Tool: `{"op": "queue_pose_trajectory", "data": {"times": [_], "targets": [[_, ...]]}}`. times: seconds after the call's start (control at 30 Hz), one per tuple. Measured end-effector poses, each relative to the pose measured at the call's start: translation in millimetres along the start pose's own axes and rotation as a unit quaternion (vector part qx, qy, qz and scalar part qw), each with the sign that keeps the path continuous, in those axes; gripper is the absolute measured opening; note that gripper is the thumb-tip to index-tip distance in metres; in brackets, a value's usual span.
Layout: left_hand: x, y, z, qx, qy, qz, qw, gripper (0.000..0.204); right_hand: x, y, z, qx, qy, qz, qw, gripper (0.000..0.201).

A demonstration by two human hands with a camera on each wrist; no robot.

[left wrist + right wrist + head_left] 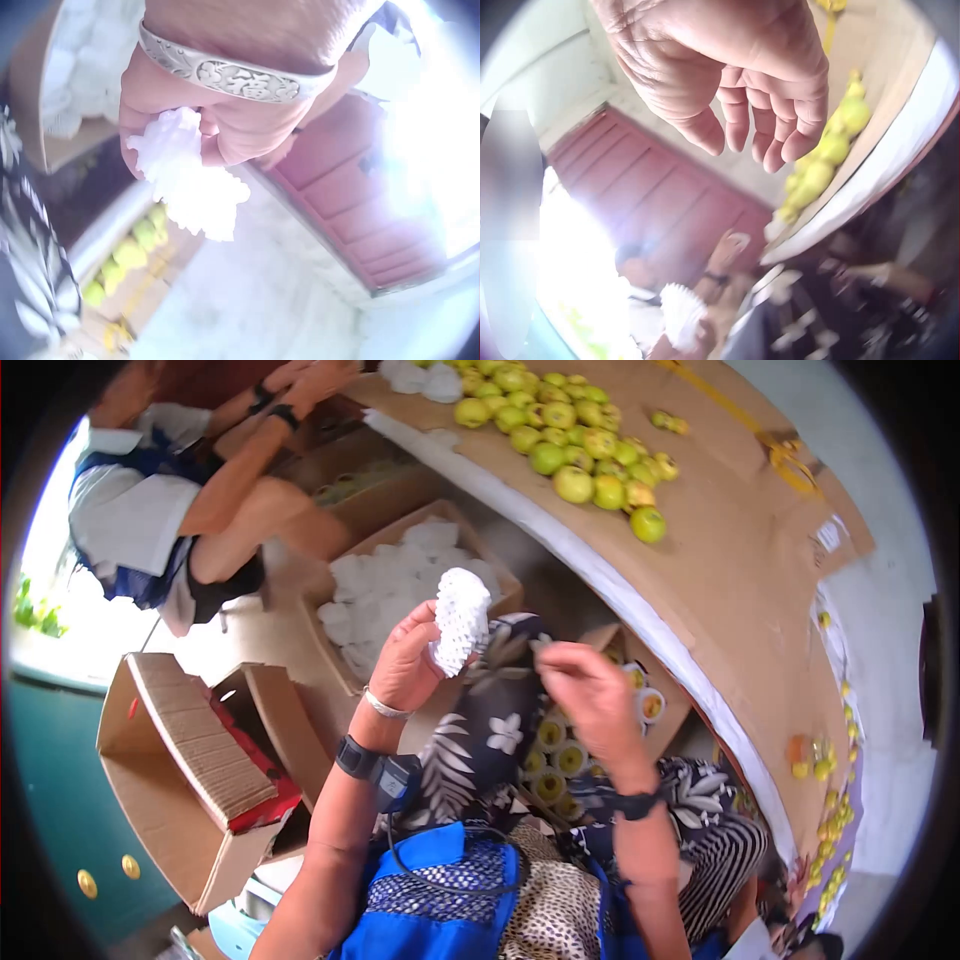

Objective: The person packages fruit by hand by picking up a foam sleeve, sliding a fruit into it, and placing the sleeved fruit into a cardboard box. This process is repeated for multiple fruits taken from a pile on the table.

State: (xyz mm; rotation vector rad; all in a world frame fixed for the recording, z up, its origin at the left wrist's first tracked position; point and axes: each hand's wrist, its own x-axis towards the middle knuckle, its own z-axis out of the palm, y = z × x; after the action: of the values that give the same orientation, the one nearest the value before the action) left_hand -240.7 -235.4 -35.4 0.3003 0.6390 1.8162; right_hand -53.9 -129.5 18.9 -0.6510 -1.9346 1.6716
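My left hand (pixel 405 660) grips a white foam fruit net (pixel 461 622) between thumb and fingers, raised above my lap. In the left wrist view, the bumpy net (pixel 180 169) sticks out past the fingers. My right hand (pixel 598 700) hovers to the right of it, apart from the net. Its fingers (pixel 763 124) hang loosely bent with nothing between them. Below the right hand, between my legs, a cardboard box holds several green-yellow fruits (pixel 550 785) in white nets. A bigger carton (pixel 345 665) beyond the left hand is filled with white foam nets (pixel 400 575).
A cardboard-covered table (pixel 720 570) runs along the right, with a pile of green-yellow fruits (pixel 580 445) on it. An open cardboard box (pixel 180 760) stands at the left. Another person (pixel 180 510) sits at the upper left.
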Motion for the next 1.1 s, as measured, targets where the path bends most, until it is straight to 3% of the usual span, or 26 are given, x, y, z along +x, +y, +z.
{"op": "queue_pose_trajectory", "data": {"times": [0.07, 0.13, 0.23, 0.3, 0.43, 0.53, 0.57, 0.63, 0.73, 0.87, 1.07, 1.1], "targets": [[2.4, -14.4, 16.9, 0.017, -0.046, -0.042, 0.998, 0.031, 2.3, 18.9, 21.7, 0.072, 0.017, -0.032, 0.997, 0.017], [5.2, -35.7, 28.2, 0.07, -0.044, -0.04, 0.996, 0.03, -3.9, 11.8, 22.0, -0.084, 0.081, -0.104, 0.988, 0.019], [3.8, -49.3, 50.2, 0.166, -0.051, -0.064, 0.983, 0.031, -14.1, 34.0, 8.9, 0.012, 0.172, -0.072, 0.982, 0.021], [6.9, -53.8, 55.3, 0.191, -0.033, -0.1, 0.976, 0.035, -22.4, 37.4, -3.9, -0.072, 0.204, -0.105, 0.971, 0.021], [-4.3, -70.1, 75.4, 0.247, -0.059, -0.068, 0.965, 0.029, -47.0, 31.5, -17.8, -0.172, 0.239, -0.148, 0.944, 0.022], [-1.5, -91.2, 59.3, 0.274, -0.054, -0.046, 0.959, 0.025, -54.1, 38.0, -15.9, -0.177, 0.246, -0.163, 0.939, 0.023], [-0.8, -97.5, 57.9, 0.347, -0.049, 0.016, 0.937, 0.024, -56.7, 39.9, -15.2, -0.18, 0.248, -0.167, 0.937, 0.023], [-3.3, -102.6, 56.2, 0.333, -0.065, 0.006, 0.941, 0.024, -62.8, 44.3, -16.8, -0.215, 0.258, -0.182, 0.924, 0.022], [-4.9, -102.0, 66.5, 0.331, -0.073, -0.028, 0.94, 0.023, -67.1, 60.3, -23.7, -0.137, 0.245, -0.147, 0.948, 0.021], [-5.2, -108.3, 70.4, 0.376, -0.092, 0.019, 0.922, 0.024, -71.1, 83.7, -29.8, 0.027, 0.21, -0.07, 0.975, 0.013], [-7.7, -110.7, 68.9, 0.373, -0.041, 0.041, 0.926, 0.028, -78.6, 78.7, -28.8, 0.252, 0.175, -0.038, 0.951, 0.006], [-8.1, -109.2, 67.9, 0.381, -0.038, 0.055, 0.922, 0.028, -78.2, 79.3, -28.8, 0.235, 0.178, -0.054, 0.954, 0.005]]}}
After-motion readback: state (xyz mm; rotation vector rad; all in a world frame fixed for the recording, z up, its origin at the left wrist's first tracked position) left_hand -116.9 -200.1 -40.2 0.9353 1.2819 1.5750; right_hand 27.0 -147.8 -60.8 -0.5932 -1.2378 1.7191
